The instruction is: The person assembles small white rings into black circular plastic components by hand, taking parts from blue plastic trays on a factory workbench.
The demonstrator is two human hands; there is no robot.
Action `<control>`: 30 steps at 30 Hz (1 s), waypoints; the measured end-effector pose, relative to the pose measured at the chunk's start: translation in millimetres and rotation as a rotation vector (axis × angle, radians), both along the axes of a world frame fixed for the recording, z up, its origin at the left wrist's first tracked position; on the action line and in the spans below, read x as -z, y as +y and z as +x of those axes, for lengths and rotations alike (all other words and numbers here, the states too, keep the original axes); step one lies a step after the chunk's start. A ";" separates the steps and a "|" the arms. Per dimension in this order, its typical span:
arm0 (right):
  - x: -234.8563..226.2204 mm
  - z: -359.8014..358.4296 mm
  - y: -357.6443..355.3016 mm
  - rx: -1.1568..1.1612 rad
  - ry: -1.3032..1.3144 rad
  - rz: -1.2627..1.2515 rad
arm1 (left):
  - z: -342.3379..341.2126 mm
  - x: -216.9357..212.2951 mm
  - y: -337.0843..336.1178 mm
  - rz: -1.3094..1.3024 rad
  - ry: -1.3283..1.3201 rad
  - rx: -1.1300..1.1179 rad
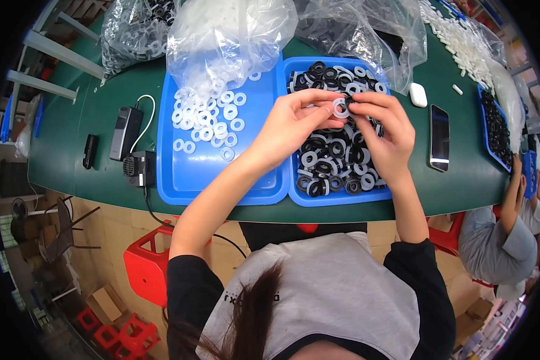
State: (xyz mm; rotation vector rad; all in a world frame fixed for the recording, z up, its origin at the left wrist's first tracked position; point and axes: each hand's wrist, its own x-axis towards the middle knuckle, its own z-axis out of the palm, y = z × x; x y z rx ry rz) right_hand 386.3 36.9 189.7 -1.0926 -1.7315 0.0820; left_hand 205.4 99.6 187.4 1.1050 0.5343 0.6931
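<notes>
Over the right-hand blue tray (336,201) my two hands meet at their fingertips. My left hand (297,120) pinches a translucent white ring washer (341,108) between thumb and fingers. A black ring (350,103) is closed in the fingertips of my right hand (383,126), touching or very close to the white one. Below them the tray holds a heap of mixed black and white rings (336,156). To the left, a second blue tray (222,193) carries loose white rings (207,120), spilling beside a clear plastic bag (231,36).
Bags of rings (135,36) stand at the far left. A power bank-like black device (125,132) and an adapter (139,169) with cables lie left. Right are a white case (418,95), a phone (439,138) and white pieces (462,48). A co-worker (501,240) sits at right; red stools (147,264) stand below.
</notes>
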 end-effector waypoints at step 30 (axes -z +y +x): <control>3.5 -8.4 -2.1 0.115 -0.098 0.123 | 2.5 -5.5 -12.8 0.130 0.005 -0.123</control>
